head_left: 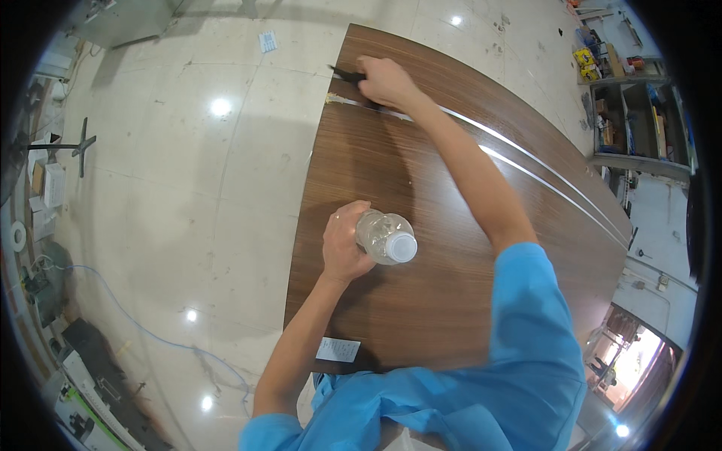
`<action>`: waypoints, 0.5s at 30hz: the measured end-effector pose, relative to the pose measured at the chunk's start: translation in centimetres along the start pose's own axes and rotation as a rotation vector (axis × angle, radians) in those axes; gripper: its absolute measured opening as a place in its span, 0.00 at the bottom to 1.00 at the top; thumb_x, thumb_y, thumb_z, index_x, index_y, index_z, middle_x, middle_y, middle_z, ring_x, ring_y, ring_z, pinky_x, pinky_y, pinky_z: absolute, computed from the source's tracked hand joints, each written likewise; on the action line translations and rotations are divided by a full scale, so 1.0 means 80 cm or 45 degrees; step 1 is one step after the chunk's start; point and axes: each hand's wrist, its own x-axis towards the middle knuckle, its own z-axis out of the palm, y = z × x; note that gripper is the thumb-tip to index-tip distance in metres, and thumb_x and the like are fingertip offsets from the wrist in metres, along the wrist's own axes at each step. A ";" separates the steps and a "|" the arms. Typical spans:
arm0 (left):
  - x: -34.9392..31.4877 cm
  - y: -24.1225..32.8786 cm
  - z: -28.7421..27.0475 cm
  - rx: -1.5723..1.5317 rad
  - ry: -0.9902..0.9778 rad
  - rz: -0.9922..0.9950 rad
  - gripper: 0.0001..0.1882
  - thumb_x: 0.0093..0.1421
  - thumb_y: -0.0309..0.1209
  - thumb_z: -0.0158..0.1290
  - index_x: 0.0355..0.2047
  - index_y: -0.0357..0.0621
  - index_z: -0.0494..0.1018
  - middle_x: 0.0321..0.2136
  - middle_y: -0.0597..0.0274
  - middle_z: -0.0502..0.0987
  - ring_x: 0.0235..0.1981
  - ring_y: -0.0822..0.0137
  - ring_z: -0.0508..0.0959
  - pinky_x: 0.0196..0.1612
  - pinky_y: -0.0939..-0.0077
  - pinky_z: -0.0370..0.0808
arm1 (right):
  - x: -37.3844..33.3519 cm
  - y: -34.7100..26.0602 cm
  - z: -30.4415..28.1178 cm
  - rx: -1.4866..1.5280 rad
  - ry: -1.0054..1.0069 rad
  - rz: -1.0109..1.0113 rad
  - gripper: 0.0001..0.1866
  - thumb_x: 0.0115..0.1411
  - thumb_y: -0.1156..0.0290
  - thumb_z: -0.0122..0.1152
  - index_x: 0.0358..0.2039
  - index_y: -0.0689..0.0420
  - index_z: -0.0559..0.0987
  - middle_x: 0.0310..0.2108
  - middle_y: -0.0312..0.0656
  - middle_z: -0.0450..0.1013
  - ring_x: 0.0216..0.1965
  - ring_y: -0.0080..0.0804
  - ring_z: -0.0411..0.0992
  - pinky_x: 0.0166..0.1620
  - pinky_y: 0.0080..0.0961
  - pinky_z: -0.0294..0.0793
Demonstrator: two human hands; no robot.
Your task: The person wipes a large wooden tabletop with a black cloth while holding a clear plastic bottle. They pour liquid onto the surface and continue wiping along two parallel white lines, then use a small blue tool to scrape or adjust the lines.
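Note:
My left hand [346, 242] is closed round a clear plastic bottle [382, 230] with a white cap, held over the near left part of a brown wood-grain panel [436, 308]. Stretched out toward the panel's far left corner, my right hand [387, 81] grips a black object [347, 74]. Part of it sticks out to the left past the panel's edge, and more dark material shows under the hand; its kind cannot be made out. Close beneath this hand runs a light, shiny strip [481, 126] along the panel. A second bright strip [549, 183] lies nearer to me.
A paper label [338, 349] lies on the panel's near left edge. Pale tiled floor [173, 195] stretches left, crossed by a blue hose [143, 325]. Shelves [639, 120] with assorted goods stand far right. A black stand [81, 146] and machines [98, 383] line the left side.

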 end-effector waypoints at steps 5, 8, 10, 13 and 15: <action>0.001 0.004 -0.009 0.023 -0.061 0.024 0.35 0.48 0.40 0.75 0.54 0.43 0.76 0.53 0.49 0.83 0.53 0.46 0.82 0.56 0.53 0.78 | 0.007 0.001 -0.004 0.005 -0.038 -0.054 0.16 0.58 0.71 0.59 0.47 0.60 0.82 0.45 0.61 0.83 0.50 0.62 0.81 0.52 0.53 0.81; 0.002 0.000 -0.007 0.004 -0.026 0.032 0.35 0.47 0.41 0.76 0.54 0.43 0.76 0.52 0.50 0.83 0.53 0.45 0.82 0.56 0.53 0.77 | -0.039 0.061 -0.037 -0.076 -0.130 0.019 0.16 0.58 0.71 0.59 0.46 0.61 0.81 0.43 0.61 0.83 0.48 0.63 0.81 0.51 0.53 0.80; 0.001 -0.001 -0.003 -0.011 -0.002 0.024 0.35 0.47 0.41 0.76 0.54 0.43 0.76 0.52 0.50 0.83 0.53 0.45 0.82 0.56 0.53 0.77 | -0.050 0.084 -0.041 -0.117 -0.132 0.063 0.16 0.58 0.70 0.59 0.45 0.61 0.81 0.42 0.61 0.83 0.48 0.63 0.81 0.51 0.54 0.79; -0.002 -0.002 -0.001 -0.001 -0.008 0.029 0.36 0.47 0.42 0.76 0.54 0.43 0.76 0.52 0.50 0.83 0.52 0.45 0.82 0.56 0.52 0.77 | -0.030 0.063 -0.017 -0.124 -0.024 0.030 0.17 0.58 0.69 0.60 0.46 0.61 0.81 0.42 0.62 0.83 0.48 0.64 0.81 0.52 0.55 0.79; -0.001 -0.001 -0.003 0.051 -0.040 0.032 0.36 0.48 0.43 0.76 0.54 0.43 0.76 0.51 0.49 0.83 0.52 0.45 0.82 0.56 0.52 0.77 | -0.001 0.019 0.007 0.011 0.041 0.018 0.16 0.60 0.68 0.59 0.47 0.60 0.81 0.42 0.60 0.83 0.48 0.65 0.81 0.52 0.56 0.80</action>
